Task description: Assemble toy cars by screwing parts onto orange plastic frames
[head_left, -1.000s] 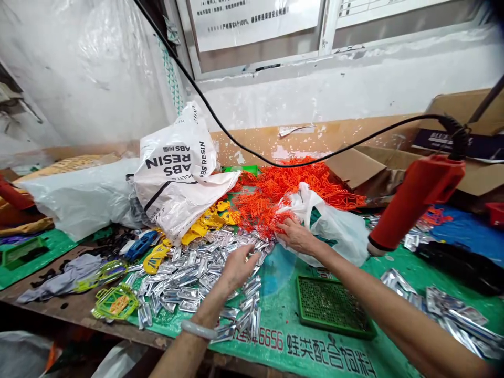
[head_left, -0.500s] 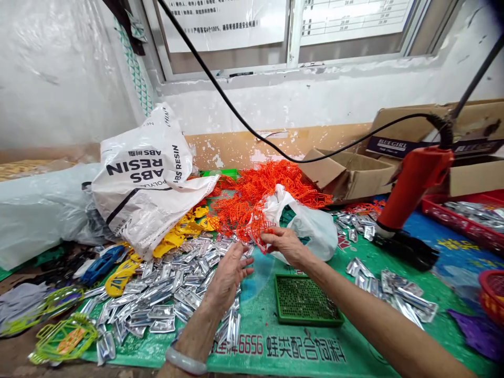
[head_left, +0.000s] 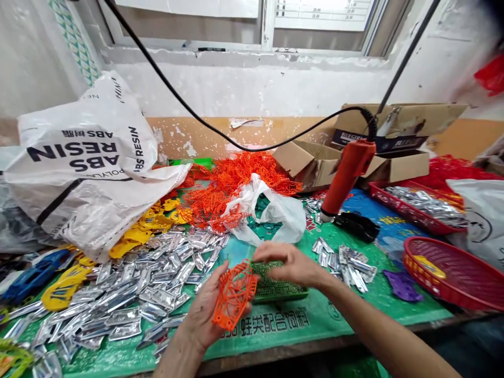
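An orange lattice-like plastic frame [head_left: 235, 294] rests across the palm and fingers of my left hand [head_left: 205, 310], its open ribs facing me. Just to its right, my right hand [head_left: 293, 264] hovers over a green tray with a perforated bed [head_left: 271, 294]. Its fingers are slightly bent and apart, with nothing visible in them, and the fingertips are close to the frame's upper corner. Beyond the hands, more orange frames [head_left: 252, 168] lie in a tangled heap behind a white plastic bag [head_left: 293, 210] with dark green pieces in it.
Shiny metal-coloured pieces [head_left: 129, 294] cover the left of the green sheet, beside yellow parts [head_left: 63, 289] and a white resin sack [head_left: 86, 168]. On the right stand an orange-red power tool [head_left: 348, 176] on a black cable, a red basket [head_left: 472, 283] and cardboard boxes [head_left: 315, 163].
An orange frame has come from the heap into my left hand, nearer to me. My right hand has drawn back from the heap to above the tray. The view has turned right.
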### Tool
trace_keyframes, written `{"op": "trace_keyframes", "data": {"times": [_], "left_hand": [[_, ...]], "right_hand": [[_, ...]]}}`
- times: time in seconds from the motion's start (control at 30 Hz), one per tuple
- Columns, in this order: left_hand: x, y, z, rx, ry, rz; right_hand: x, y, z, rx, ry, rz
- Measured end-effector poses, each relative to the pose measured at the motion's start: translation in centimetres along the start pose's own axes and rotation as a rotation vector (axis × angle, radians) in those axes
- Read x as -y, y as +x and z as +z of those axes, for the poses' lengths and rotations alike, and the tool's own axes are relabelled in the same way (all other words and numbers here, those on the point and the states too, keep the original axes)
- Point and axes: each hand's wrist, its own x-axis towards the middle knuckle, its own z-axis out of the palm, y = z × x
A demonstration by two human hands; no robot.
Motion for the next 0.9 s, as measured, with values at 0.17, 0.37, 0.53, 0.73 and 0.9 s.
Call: {"op": "trace_keyframes", "data": {"times": [0.17,0.37,0.53,0.73,0.9], "left_hand": [[0.5,-0.3,-0.3,-0.099,-0.021,0.098],[0.5,-0.5,-1.0,-0.223,-0.038,0.266],[0.5,-0.5,-2.8,-0.240,-0.121,0.253],[1.5,0.2,-3.7,-0.156,-0.171,0.227],[2.2,-0.3,-3.5,-0.136,-0.135,0.273]], "right_hand": [[-5.4,4.1,-1.5,-0.147,-0.302,0.344],[-7.0,8.4,1.5,-0.032,-0.603,0.479],[-7.3,9.5,2.3,0.061,-0.722,0.480],[-7.4,9.4,2.8,0.095,-0.807,0.490],[-7.7,9.5,2.8,0.129,-0.816,0.474]]}}
